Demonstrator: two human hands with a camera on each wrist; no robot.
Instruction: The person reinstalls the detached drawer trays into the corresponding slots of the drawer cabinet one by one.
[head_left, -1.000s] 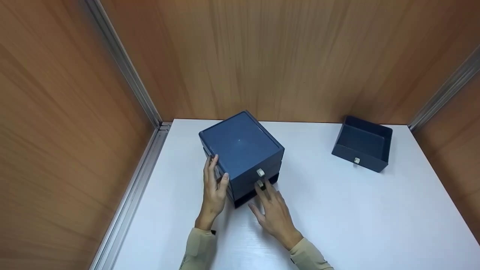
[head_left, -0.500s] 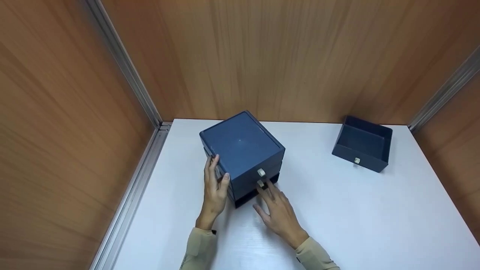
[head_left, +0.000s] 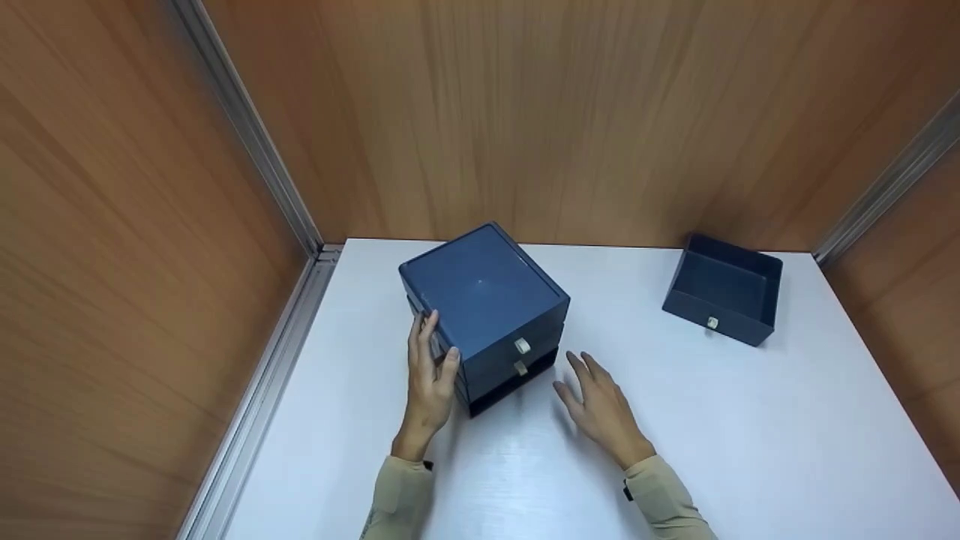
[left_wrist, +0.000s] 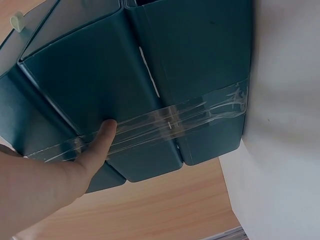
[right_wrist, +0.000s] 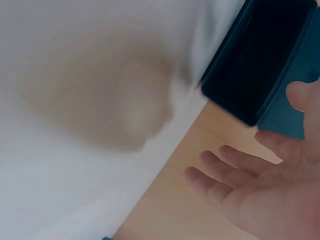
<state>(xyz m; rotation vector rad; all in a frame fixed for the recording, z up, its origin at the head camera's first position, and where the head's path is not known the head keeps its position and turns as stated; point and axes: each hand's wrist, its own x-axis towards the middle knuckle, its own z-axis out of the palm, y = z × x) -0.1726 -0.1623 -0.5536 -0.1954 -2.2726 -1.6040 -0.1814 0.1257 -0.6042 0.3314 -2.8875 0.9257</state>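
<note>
A: Dark blue plastic cabinet (head_left: 484,307) at frame centre on the white table (head_left: 750,435), turned so its drawer front faces lower right. Two small pale knobs (head_left: 522,346) sit one above the other on that front.

B: Left hand (head_left: 429,375)?

A: Flat against the cabinet's left side, fingers straight and together, thumb laid on the front corner. The left wrist view shows the thumb (left_wrist: 100,142) pressing on a strip of clear tape (left_wrist: 165,122) across the side panels.

B: Right hand (head_left: 600,409)?

A: Lower centre, hovering over the table, fingers spread and loose, holding nothing. It touches neither cabinet nor knobs. The right wrist view is blurred but shows the palm open.

B: Which way do the knobs lie from those fingers?

A: Up and to the left, near. The drawers' long axis runs from lower right to upper left, so the front faces the right hand, which is the closer one to it.

B: Anything else?

A: A loose drawer (head_left: 724,289) in the same blue, open side up, at upper right, well apart. Wood panel walls (head_left: 525,112) behind.
</note>
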